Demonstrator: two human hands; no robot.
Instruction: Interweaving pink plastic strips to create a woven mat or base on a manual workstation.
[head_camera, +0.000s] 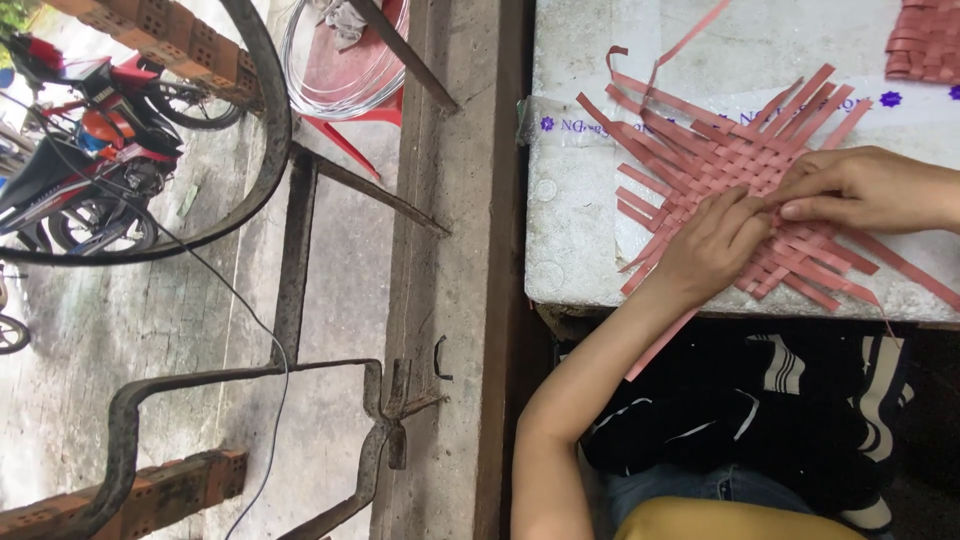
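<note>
Weaving a mat of red strips, centre done and edges loose

We see the woven mat (745, 170) lying on the white desk (570, 230), its middle tightly plaited while long loose strips (650, 105) fan out on every side, unwoven. Our left hand (715, 245) presses flat on the near part, fingers together on the weave; our right hand (865, 190) pinches a strip at the mat's right, fingers closed on it. A second woven piece (925, 40) lies at the far right corner.
</note>
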